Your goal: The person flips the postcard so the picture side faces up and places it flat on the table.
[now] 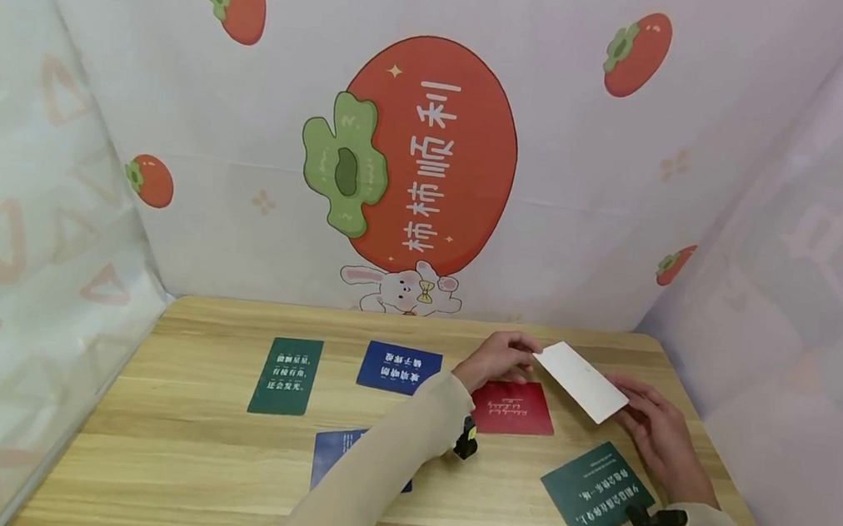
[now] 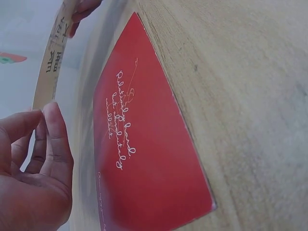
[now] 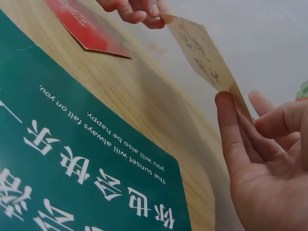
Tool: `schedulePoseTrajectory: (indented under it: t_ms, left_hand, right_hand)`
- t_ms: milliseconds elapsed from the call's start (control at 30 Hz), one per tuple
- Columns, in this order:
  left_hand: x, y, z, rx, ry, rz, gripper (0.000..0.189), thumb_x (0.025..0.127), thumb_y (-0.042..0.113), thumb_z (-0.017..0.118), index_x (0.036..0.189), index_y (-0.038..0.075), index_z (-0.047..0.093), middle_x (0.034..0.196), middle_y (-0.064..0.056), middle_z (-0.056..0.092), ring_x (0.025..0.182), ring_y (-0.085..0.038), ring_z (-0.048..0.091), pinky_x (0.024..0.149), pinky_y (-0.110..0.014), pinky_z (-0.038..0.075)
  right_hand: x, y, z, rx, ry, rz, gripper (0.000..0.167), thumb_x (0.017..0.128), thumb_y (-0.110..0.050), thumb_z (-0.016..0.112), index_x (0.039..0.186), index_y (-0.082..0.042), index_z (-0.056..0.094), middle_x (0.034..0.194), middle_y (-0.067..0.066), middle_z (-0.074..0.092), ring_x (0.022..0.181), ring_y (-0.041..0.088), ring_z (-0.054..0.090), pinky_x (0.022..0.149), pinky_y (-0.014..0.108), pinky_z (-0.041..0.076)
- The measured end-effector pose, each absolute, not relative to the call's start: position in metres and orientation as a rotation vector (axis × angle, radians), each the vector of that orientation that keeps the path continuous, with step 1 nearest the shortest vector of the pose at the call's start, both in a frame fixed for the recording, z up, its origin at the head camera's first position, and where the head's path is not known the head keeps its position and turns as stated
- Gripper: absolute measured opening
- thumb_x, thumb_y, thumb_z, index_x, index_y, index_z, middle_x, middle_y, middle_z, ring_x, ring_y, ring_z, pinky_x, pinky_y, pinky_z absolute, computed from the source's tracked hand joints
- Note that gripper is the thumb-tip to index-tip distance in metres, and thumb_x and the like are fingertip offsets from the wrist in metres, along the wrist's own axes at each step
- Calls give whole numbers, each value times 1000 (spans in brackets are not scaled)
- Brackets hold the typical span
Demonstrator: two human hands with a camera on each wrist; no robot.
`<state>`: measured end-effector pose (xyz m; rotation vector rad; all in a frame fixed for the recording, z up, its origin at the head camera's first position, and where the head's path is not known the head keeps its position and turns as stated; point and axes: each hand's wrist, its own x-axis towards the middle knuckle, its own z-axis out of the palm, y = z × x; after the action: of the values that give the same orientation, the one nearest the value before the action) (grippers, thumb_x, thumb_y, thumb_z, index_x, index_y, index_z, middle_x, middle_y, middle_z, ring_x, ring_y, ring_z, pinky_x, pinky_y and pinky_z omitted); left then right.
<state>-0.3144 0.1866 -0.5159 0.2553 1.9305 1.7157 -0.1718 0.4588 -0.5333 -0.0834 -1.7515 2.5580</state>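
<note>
A card (image 1: 581, 383) is held up off the table between both hands, its plain white side toward the head camera. In the wrist views the card's other side is tan with dark handwritten-style characters (image 3: 199, 53). My left hand (image 1: 501, 359) pinches one end between thumb and fingertips. At the opposite end, my right hand (image 1: 657, 432) pinches the card, also with thumb and fingers. Flat on the table under the left hand lies a red card (image 2: 139, 130) with white script. A dark green card (image 1: 593, 493) with white lettering lies just left of the right wrist.
Toward the left are another green card (image 1: 287, 377) and a blue card (image 1: 393, 367). A second blue card (image 1: 333, 447) is partly covered by the left sleeve. A cloth wall with persimmon prints (image 1: 467, 167) rises behind the wooden table (image 1: 175, 417).
</note>
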Motion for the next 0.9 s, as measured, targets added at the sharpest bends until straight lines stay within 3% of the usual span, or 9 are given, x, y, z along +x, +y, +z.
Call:
schedulePoseTrajectory:
  t_ms: [233, 467, 633, 767, 900]
  left_hand:
    - [-315, 185, -518, 277, 1920, 1720, 14, 107, 14, 70, 116, 19, 80, 94, -2, 74, 84, -17, 73, 72, -29, 69]
    - [-317, 182, -520, 325, 1849, 1752, 13, 107, 18, 72, 116, 19, 80, 106, -12, 78, 88, -19, 76, 73, -31, 70]
    - [-317, 181, -520, 346, 1810, 1762, 16, 107, 20, 72, 121, 16, 79, 118, -18, 77, 88, -19, 77, 74, -33, 71]
    - [-318, 181, -520, 351, 1796, 1762, 21, 107, 22, 72, 126, 13, 77, 120, -19, 76, 85, -16, 76, 71, -31, 70]
    - [-318, 180, -520, 353, 1782, 1767, 15, 107, 23, 72, 120, 17, 77, 118, -19, 76, 84, -15, 76, 70, -31, 70]
  right_hand:
    - [-169, 458, -536, 3, -1721, 2568, 36, 114, 5, 45, 138, -2, 71, 132, -5, 78, 120, 5, 74, 98, 22, 64]
    - [-168, 458, -533, -24, -1758, 2550, 33, 115, 0, 48, 135, -4, 74, 131, -11, 78, 117, 2, 73, 98, 21, 64]
    - [-167, 457, -532, -5, -1749, 2557, 32, 115, -1, 50, 137, -3, 73, 133, -9, 78, 115, 7, 76, 100, 23, 64]
    - [-165, 457, -532, 10, -1771, 2525, 33, 116, -2, 48, 136, -7, 73, 134, -7, 77, 114, 10, 77, 102, 24, 63]
    - [-165, 457, -533, -7, -1776, 2502, 32, 116, -5, 48, 132, -12, 75, 129, -8, 77, 112, 10, 77, 101, 23, 63]
